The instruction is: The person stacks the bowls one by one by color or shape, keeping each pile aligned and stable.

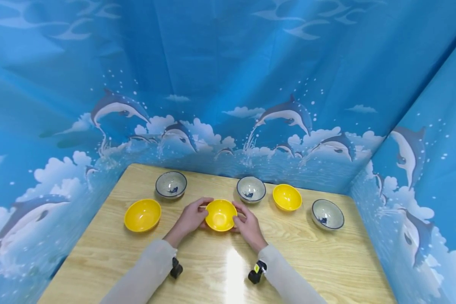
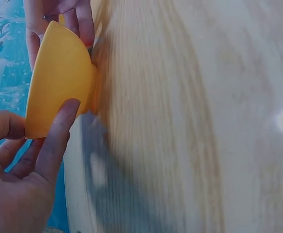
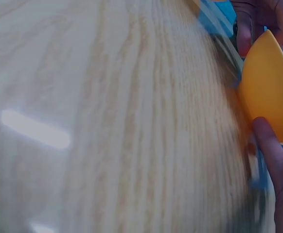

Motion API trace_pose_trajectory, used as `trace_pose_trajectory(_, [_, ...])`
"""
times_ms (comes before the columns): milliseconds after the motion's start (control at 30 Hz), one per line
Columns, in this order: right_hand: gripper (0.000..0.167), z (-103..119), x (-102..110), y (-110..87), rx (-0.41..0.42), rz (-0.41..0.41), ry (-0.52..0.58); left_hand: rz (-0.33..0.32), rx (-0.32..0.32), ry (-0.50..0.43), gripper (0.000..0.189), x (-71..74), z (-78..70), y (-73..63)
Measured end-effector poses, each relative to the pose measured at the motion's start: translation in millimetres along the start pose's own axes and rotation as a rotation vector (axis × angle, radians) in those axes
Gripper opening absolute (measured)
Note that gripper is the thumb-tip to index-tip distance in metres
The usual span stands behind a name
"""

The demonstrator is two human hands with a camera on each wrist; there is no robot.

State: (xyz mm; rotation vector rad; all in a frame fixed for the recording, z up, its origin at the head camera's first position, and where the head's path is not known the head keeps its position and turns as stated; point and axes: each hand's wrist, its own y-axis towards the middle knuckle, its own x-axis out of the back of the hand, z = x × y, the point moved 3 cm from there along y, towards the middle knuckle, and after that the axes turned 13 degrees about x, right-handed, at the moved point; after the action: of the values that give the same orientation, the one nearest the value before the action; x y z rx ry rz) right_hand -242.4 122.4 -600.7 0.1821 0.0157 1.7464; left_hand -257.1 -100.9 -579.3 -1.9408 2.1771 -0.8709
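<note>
A small yellow bowl (image 1: 221, 215) is between my two hands near the middle of the table, opening upward. My left hand (image 1: 191, 218) grips its left side, thumb at the rim and fingers along the outer wall. On the opposite side, my right hand (image 1: 249, 228) holds the bowl the same way. In the left wrist view the bowl's smooth outer wall (image 2: 59, 82) shows, with its foot close over the wood. The right wrist view has the bowl (image 3: 268, 90) at the right edge, one right-hand finger (image 3: 273, 155) against its outside.
A larger yellow bowl (image 1: 142, 215) stands at the left, a grey blue-rimmed bowl (image 1: 171, 184) behind it. Behind my right hand is another grey bowl (image 1: 251, 189), then a yellow bowl (image 1: 287, 197) and a third grey bowl (image 1: 327, 214). Dolphin-printed curtains (image 1: 220, 84) enclose the wooden table (image 1: 308, 261).
</note>
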Motion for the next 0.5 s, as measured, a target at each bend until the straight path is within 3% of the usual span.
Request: trace_pose_trajectory(500, [0.05, 2.7, 9.4, -29.9, -0.005, 0.038, 0.041, 0.043, -0.024, -0.041, 0.05, -10.3, 12.4, -24.2])
